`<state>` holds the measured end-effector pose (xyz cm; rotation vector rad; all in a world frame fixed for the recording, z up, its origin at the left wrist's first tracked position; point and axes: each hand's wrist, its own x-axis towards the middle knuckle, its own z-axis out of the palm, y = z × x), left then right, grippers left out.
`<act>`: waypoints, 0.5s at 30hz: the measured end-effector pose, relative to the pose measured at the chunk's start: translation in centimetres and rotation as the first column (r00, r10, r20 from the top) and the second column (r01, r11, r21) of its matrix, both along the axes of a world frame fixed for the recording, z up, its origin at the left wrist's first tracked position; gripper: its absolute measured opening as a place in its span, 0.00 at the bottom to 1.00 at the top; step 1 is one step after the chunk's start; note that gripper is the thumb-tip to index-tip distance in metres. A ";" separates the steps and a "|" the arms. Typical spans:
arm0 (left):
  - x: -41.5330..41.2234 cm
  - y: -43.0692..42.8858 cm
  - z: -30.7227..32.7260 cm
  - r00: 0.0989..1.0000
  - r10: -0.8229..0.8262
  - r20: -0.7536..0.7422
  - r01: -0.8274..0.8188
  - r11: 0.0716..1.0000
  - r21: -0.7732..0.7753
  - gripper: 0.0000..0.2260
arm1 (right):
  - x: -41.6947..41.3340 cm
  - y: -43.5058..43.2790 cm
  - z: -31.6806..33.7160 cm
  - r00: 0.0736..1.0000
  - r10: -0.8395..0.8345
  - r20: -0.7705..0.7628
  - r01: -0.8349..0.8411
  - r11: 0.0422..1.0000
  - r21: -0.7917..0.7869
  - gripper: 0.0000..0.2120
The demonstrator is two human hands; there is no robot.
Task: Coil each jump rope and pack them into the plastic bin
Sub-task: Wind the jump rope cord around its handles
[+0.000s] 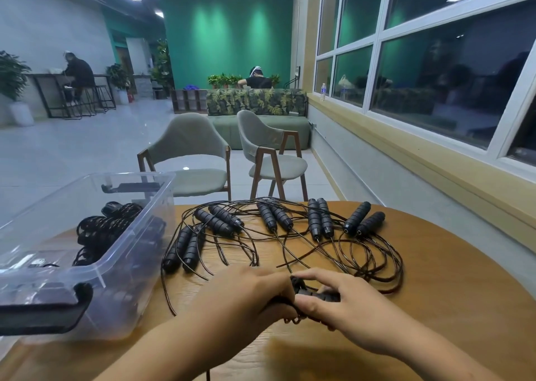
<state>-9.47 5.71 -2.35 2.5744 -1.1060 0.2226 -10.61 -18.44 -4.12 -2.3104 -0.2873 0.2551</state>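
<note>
Hands meet over the near middle of the table. The left hand is curled round one end of a dark bundle of rope. The right hand grips the same bundle from the right, thumb on the near side and fingers bent over the top. Whether the bundle touches the wood I cannot tell.

Beyond the hands, five pairs of black handles lie in a row from left to right across the far half of the table. Their thin cords loop and cross in a loose tangle reaching almost to the hands.

On the left stands the clear bin, its near end hanging over the table edge, with a black latch on that end. Black coils lie inside it towards the far end.

Two chairs stand just past the table.
</note>
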 end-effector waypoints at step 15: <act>1.2 2.0 0.5 0.992 -0.066 -0.108 0.045 0.981 -0.190 0.08 | -1.8 0.4 3.4 0.888 0.394 -0.237 -0.346 0.912 0.219 0.17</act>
